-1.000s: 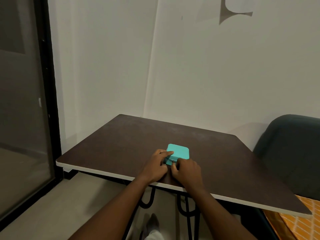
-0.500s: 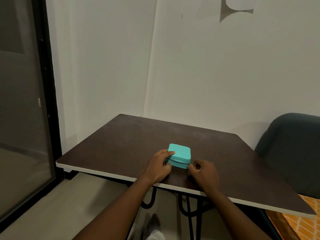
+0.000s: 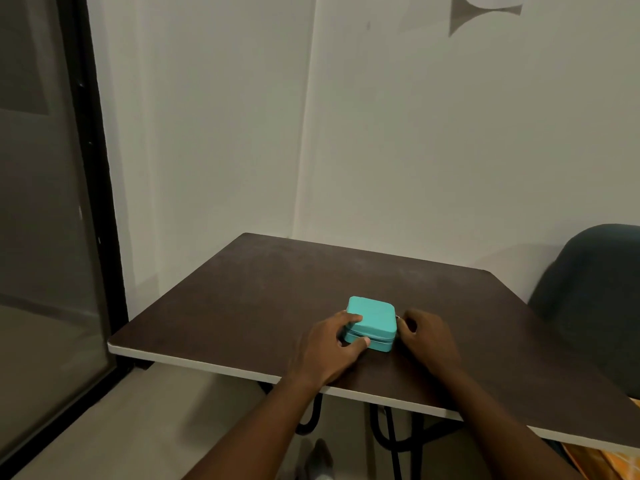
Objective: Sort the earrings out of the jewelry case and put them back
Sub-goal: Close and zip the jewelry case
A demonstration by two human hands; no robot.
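A small turquoise jewelry case [image 3: 374, 318] sits closed on the dark brown table [image 3: 277, 292], near its front edge. My left hand [image 3: 329, 348] grips the case's left front corner, fingers on the lid and thumb against the front side. My right hand [image 3: 427, 337] is at the case's right side, fingers curled and pinching the small metal zipper pull [image 3: 398, 317] at the right rear corner. No earrings are visible.
The table stands in a corner against pale walls. A dark-framed glass door [image 3: 52, 237] is on the left. A dark chair back [image 3: 595, 296] rises at the right, with orange fabric [image 3: 602, 462] below it. Black table legs [image 3: 391, 434] show beneath the front edge.
My right hand has moved from the case's front round to its right side, taking the zipper pull with it. My left hand has kept its grip on the left corner.
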